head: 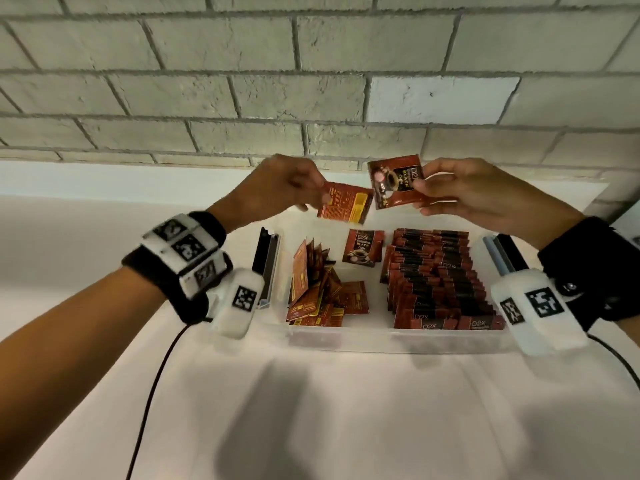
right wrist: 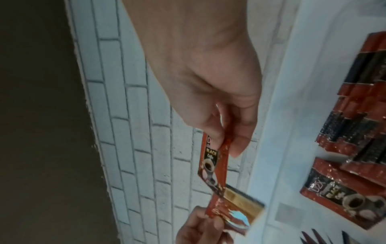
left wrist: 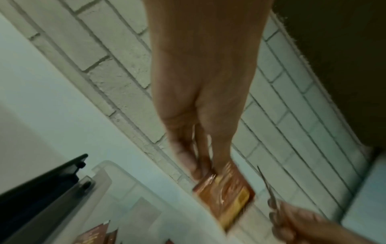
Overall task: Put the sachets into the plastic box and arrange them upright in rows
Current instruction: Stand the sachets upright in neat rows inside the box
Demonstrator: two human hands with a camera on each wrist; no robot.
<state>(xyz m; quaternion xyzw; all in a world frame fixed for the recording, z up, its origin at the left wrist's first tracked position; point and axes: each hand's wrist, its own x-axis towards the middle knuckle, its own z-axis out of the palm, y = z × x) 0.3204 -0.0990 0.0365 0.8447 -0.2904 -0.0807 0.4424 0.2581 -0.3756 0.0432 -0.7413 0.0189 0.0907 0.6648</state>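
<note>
Above the far end of the clear plastic box (head: 388,336), my left hand (head: 313,194) pinches a red sachet (head: 346,206) with its printed back showing, also seen in the left wrist view as sachet (left wrist: 226,196). My right hand (head: 424,188) pinches a second sachet (head: 394,181), front side up, its corner overlapping the first; in the right wrist view this sachet (right wrist: 213,158) hangs edge-on. Inside the box, a long row of sachets (head: 436,275) stands on the right. A leaning, looser group (head: 315,285) lies on the left. One sachet (head: 363,247) lies flat at the back.
The box sits on a white table (head: 311,410) against a pale brick wall (head: 311,81). Its hinged black latches stand up at the left side (head: 265,265) and the right side (head: 498,254). Cables (head: 156,386) trail from both wrist cameras.
</note>
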